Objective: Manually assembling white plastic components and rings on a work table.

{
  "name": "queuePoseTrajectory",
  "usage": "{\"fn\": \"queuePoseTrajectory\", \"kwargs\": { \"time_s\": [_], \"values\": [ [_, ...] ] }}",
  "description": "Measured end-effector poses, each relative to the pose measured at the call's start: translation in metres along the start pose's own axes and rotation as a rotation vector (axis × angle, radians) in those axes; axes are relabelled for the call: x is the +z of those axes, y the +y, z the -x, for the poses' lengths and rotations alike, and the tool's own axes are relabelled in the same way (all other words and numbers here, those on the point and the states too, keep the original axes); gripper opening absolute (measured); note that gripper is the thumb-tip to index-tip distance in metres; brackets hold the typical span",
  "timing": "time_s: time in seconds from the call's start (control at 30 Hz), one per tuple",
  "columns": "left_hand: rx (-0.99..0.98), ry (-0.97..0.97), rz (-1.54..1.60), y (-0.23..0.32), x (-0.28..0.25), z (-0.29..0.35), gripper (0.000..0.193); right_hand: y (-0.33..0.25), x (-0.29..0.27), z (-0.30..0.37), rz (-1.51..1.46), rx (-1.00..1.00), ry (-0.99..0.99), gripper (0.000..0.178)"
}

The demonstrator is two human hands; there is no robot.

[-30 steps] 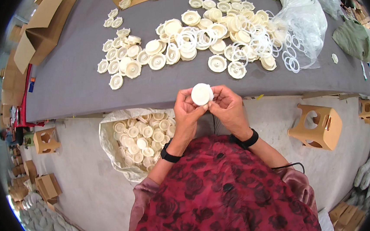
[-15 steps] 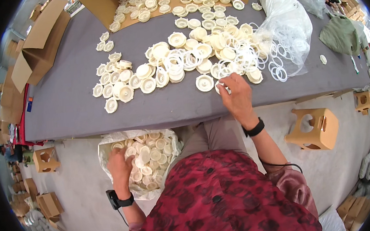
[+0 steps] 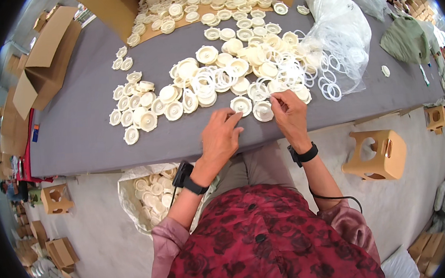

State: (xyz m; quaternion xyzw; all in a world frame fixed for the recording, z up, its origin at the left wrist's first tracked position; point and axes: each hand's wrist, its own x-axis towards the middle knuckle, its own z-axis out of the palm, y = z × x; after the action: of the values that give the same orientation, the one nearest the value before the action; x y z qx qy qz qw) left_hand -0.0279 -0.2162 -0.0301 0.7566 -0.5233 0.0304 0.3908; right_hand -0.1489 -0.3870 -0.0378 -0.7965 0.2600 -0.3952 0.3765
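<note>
My left hand (image 3: 221, 134) is above the table's near edge, thumb and forefinger apart, close to a round cream plastic cap (image 3: 241, 105). Nothing shows in its grasp. Beside a second cap (image 3: 263, 111), my right hand (image 3: 290, 115) has its fingers curled in a pinch; whatever may be between the fingertips is hidden. White sealing rings (image 3: 291, 72) lie loose over a pile of caps (image 3: 254, 54) just beyond the right hand. More rings spill from a clear plastic bag (image 3: 347, 30) on the right.
A cardboard box (image 3: 111, 14) full of caps lies at the table's far side. A lined sack (image 3: 134, 208) of caps stands below the near edge, partly behind my left forearm. An open carton (image 3: 51, 58) is at far left, a tan stool (image 3: 375, 155) at right.
My left hand has risen from the sack of caps to the table, beside my right hand. The right hand has shifted slightly right, leaving a cap in plain view.
</note>
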Motion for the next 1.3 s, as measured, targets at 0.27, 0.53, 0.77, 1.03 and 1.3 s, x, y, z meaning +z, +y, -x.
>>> {"fn": "queuePoseTrajectory", "kwargs": {
  "time_s": [0.27, 0.53, 0.77, 1.03, 1.3],
  "values": [
    [0.097, -0.066, -0.215, -0.022, 0.035, -0.022, 0.016, 0.004, -0.018, 0.008, -0.585, 0.452, -0.096, 0.009],
    [-0.547, 0.002, 0.632, -0.015, -0.004, 0.000, 0.002, -0.012, -0.005, 0.014, -0.596, 0.402, -0.093, 0.008],
    [-0.910, 0.065, 1.597, -0.003, -0.005, 0.026, 0.014, -0.053, 0.023, 0.038, 0.113, -0.523, -0.155, 0.026],
    [-0.805, 0.142, 1.579, -0.002, -0.003, 0.045, 0.014, -0.060, 0.027, 0.053, 0.161, -0.621, -0.207, 0.032],
    [-0.741, 0.181, 1.708, 0.005, 0.006, 0.053, 0.013, -0.063, 0.027, 0.070, -0.190, -0.197, -0.099, 0.019]
  ]
}}
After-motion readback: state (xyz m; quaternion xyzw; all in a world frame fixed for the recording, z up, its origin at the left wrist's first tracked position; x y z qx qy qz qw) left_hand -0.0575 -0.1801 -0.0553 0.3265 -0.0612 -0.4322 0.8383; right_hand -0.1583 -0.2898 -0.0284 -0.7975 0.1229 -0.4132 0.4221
